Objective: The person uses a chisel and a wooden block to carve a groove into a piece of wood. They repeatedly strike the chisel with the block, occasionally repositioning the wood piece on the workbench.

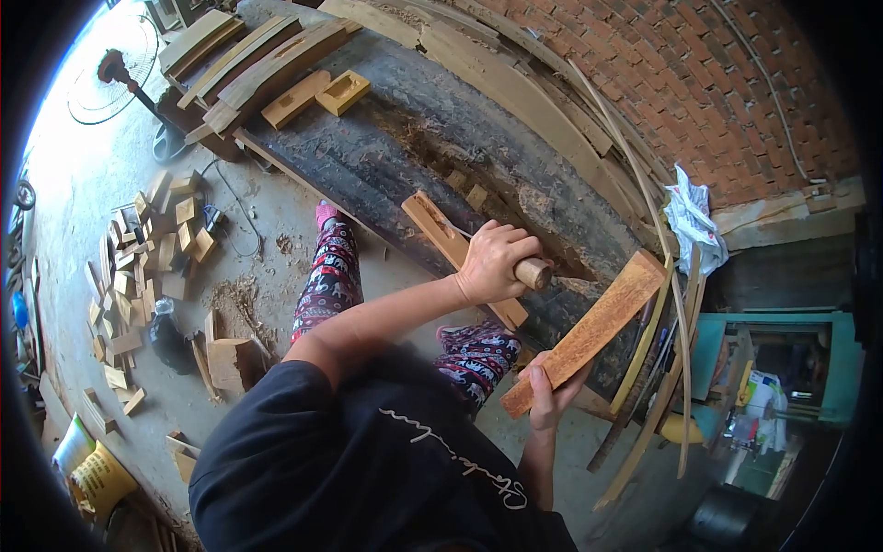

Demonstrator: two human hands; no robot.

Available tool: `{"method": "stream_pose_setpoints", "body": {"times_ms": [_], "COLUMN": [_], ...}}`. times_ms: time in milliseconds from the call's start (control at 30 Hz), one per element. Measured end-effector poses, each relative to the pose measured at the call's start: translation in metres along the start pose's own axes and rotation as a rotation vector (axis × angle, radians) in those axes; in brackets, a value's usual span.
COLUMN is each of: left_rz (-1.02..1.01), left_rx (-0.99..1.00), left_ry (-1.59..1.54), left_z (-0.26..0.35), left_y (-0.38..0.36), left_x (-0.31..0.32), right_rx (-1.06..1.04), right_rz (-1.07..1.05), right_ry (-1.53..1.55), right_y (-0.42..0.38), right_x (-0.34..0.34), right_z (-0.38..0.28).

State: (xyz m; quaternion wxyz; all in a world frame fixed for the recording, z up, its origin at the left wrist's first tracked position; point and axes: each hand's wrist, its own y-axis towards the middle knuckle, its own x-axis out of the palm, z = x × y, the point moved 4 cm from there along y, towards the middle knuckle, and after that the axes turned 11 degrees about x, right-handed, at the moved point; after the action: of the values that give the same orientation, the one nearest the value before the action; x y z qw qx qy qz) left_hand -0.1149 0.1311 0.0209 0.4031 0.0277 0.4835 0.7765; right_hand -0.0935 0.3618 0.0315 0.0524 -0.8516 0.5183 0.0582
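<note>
My left hand (501,262) is closed around a chisel's wooden handle (533,273). The chisel's thin blade points up and left to a narrow wood piece (443,235) with a slot cut near its far end. That piece lies on the dark, worn bench (377,156), partly hidden under my left hand. Lower right, my right hand (550,396) grips the near end of a long reddish-brown wooden bar (598,322), thumb on top. The bar's wide end is raised over the right part of the bench.
Two recessed blocks (343,93) and stacked curved planks (276,64) are at the bench's far left. Many offcuts (184,212) litter the floor, near a fan (112,66). Long strips (681,350) lean at right beside a white plastic bag (690,221), below a brick wall (699,92).
</note>
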Motion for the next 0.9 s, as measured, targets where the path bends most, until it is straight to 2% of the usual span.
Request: {"method": "stream_pose_setpoints", "body": {"times_ms": [100,200,333,400,433,467,533,567,600,667,700,733,800,867,900], "left_rz": [-0.034,-0.127,-0.125,-0.125,-0.131,-0.131,-0.094,-0.181,-0.175,-0.229,-0.212,-0.215,-0.218,-0.233,-0.249], "left_rx": [-0.048,-0.083,-0.116,-0.154,-0.174,-0.168,-0.159,-0.117,-0.11,-0.12,-0.103,-0.104,-0.095,-0.085,-0.081], "left_ry": [-0.017,-0.011,-0.057,-0.09,-0.093,-0.093,-0.01,0.005,-0.01,-0.012,-0.005,-0.013,0.004,0.038,0.065], "left_z": [-0.005,-0.006,-0.009,-0.011,-0.012,-0.014,-0.02,-0.024,-0.018,-0.021,-0.021,-0.02,-0.022,-0.024,-0.026], "left_y": [-0.005,-0.007,-0.004,-0.003,-0.002,-0.001,-0.004,-0.01,-0.009,-0.014,-0.015,-0.017,-0.017,-0.02,-0.024], "left_x": [0.002,0.007,0.008,0.007,0.006,0.007,0.009,0.018,0.014,0.018,0.018,0.021,0.021,0.023,0.027], "right_rx": [0.002,-0.056,-0.062,-0.276,-0.34,-0.099,0.081,0.047,0.061,0.185,0.015,0.0,-0.256,-0.077,0.074], "right_rz": [-0.005,0.005,0.021,0.038,-0.077,-0.102,-0.089,-0.091,-0.136,-0.007,0.076,0.063,-0.052,-0.118,-0.1], "right_ry": [-0.007,-0.169,0.075,0.211,-0.053,-0.107,-0.313,-0.302,-0.315,-0.12,-0.111,0.047,0.118,-0.126,-0.169], "right_y": [0.0,0.001,0.001,0.003,0.006,0.003,0.008,0.006,0.01,0.003,0.003,0.001,0.005,0.002,0.006], "right_x": [-0.006,-0.013,-0.002,0.002,0.0,0.003,0.016,0.008,-0.001,-0.005,-0.008,-0.007,0.001,-0.004,0.007], "right_z": [0.006,0.006,-0.035,-0.041,-0.029,-0.001,0.011,0.02,0.016,-0.009,-0.015,-0.021,-0.025,0.031,0.025]}}
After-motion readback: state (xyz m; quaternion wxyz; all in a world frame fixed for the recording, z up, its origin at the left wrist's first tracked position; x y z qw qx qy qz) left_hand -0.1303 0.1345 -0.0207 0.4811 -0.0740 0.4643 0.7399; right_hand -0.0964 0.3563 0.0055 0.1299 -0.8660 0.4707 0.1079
